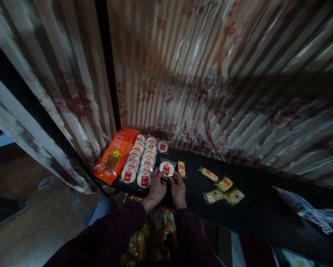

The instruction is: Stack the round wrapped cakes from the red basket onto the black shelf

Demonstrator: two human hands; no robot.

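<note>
Between my two hands is a round white cracker in a clear wrapper with a red label (pixel 166 169), just above or on the black shelf (pixel 191 185). My left hand (pixel 157 187) pinches its near left edge, and my right hand (pixel 178 188) closes on its near right edge. To the left, wrapped round crackers lie overlapped in two rows (pixel 144 178). One more wrapped cracker (pixel 162 147) lies flat behind my hands, near the curtain. A small yellow packet (pixel 181 168) sits just right of the cracker I hold.
Orange snack bags (pixel 112 161) fill the shelf's left end. Several small yellow packets (pixel 224 184) lie loose to the right, with a crumpled shiny bag (pixel 302 207) beyond. Below my arms are more wrapped snacks (pixel 138 244). A patterned curtain (pixel 210 92) hangs behind; a black post (pixel 107 59) stands left.
</note>
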